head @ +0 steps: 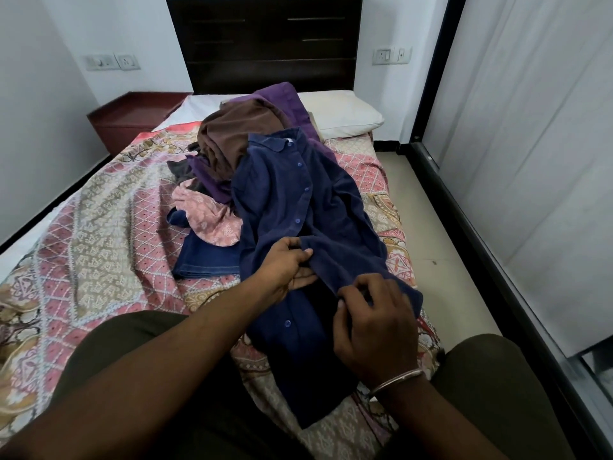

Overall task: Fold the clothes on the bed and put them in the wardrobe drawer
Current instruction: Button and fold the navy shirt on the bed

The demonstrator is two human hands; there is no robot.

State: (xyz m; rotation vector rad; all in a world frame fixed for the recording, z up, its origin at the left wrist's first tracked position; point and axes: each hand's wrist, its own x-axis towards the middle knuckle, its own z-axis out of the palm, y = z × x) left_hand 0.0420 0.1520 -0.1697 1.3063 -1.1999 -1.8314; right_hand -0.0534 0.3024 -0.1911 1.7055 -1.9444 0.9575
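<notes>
Here, both hands pinch navy shirt [298,200]; pile [232,144] seemingly underneath.

The person's forearms are bare, with no sleeve showing up to the frame's edge. A thin silver-coloured bangle [396,381] circles the right wrist. Both legs wear dark trousers [491,393], perhaps olive-brown, though the dim light leaves the shade uncertain.

Left hand [292,260] and right hand [374,323] both pinched shut, forearms outstretched.
</notes>
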